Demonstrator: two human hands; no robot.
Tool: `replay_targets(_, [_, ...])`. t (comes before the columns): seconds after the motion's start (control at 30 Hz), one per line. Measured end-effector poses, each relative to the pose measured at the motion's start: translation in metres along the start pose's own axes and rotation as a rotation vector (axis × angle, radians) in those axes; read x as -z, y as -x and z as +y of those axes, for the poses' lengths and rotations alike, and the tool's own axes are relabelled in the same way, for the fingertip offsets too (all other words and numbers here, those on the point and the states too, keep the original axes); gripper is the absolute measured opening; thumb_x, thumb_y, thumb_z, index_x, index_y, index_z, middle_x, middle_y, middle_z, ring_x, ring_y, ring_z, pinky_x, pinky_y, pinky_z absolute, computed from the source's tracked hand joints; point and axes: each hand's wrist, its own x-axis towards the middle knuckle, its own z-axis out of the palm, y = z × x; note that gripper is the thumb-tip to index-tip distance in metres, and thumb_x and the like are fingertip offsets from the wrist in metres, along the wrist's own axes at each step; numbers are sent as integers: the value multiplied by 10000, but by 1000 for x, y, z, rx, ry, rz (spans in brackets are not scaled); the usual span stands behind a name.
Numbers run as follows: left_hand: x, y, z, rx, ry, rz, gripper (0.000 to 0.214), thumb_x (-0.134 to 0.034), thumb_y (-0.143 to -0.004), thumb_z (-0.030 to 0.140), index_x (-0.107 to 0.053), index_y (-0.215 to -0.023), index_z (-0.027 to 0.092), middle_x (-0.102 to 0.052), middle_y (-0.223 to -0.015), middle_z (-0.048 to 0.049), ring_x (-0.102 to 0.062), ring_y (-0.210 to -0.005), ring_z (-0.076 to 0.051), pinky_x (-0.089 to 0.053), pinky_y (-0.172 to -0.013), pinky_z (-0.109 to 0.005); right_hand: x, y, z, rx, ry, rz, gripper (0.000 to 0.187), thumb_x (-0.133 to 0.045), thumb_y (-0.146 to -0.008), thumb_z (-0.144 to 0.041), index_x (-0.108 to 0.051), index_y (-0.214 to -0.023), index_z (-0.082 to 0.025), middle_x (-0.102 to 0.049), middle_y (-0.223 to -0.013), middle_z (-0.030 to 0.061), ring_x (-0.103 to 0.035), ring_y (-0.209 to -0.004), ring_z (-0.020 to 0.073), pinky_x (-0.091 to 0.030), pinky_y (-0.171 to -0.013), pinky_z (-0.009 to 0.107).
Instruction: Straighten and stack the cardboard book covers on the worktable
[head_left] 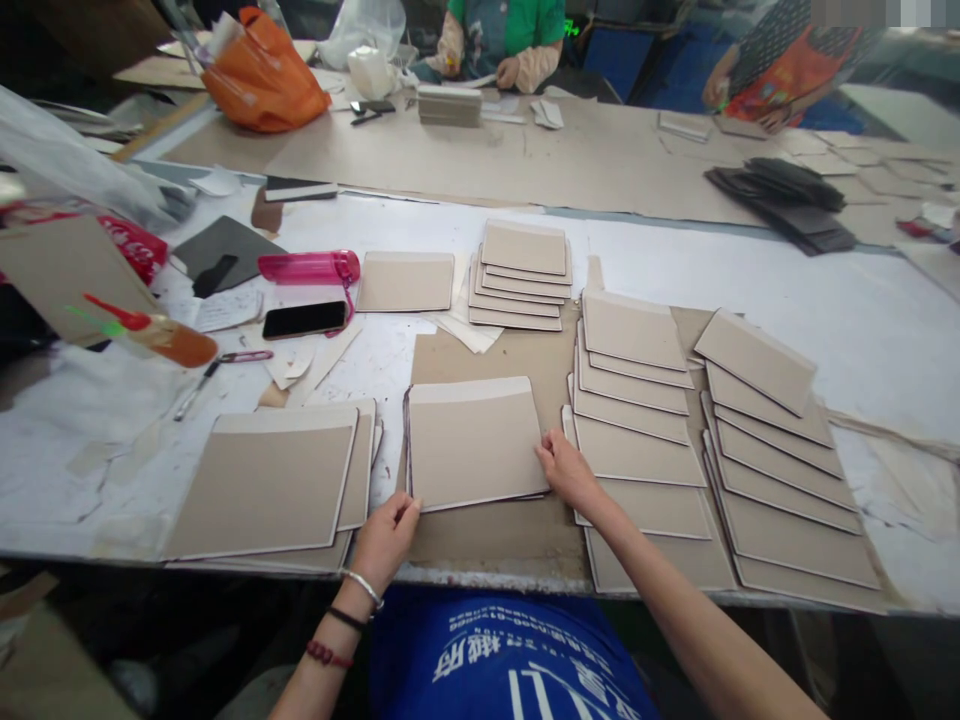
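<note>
In front of me lies a small stack of beige panels (472,440) with dark edges and a paler strip along the far side. My left hand (394,525) pinches the near left corner of that stack. At its right edge, my right hand (564,468) has its fingers closed on the same panel. How many sheets the fingers hold is hidden. Under the stack is a brown board (495,545). To the left sits another pile of panels (262,490); to the right are two overlapping rows, a nearer row (645,450) and a farther row (787,500).
Behind the work are a single panel (406,282) and a stepped stack (521,265). A pink bottle (309,267), a phone (304,319) and a glue bottle (176,338) lie at the left. Two people work across the far table (450,165), where an orange bag (261,80) stands.
</note>
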Motion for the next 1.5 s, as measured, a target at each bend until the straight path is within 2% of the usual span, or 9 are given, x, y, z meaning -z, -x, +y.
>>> replay_targets(0.5, [-1,-1,7,-5,-64,33,282,-353,-710,433,-363,-533,213,-356,-478,53,-385,-512,-121,-279,-522,-240,-3,-6,5,-25,21,15,84,-395,-802,-240,-358,-733,-209,-468,-656,-3,-454,-616,142,-292,-564,223])
replay_targets(1.17, [-6,-10,-12,28,-76,-43,324,-357,-702,497,-391,-542,217,-413,-467,46,-423,-502,-134,-306,-516,-244,-2,-2,-5,-118,80,0,60,-439,-835,-221,-462,-861,-171,-569,-778,39,-501,-699,136,-286,-601,216])
replay_targets(1.5, [-4,-9,-9,30,-115,-47,326,-357,-701,496,-392,-531,220,-430,-452,40,-430,-485,-137,-302,-497,-244,0,-3,-7,-153,92,-7,81,-462,-831,-238,-488,-859,-166,-601,-816,60,-534,-752,150,-307,-625,221])
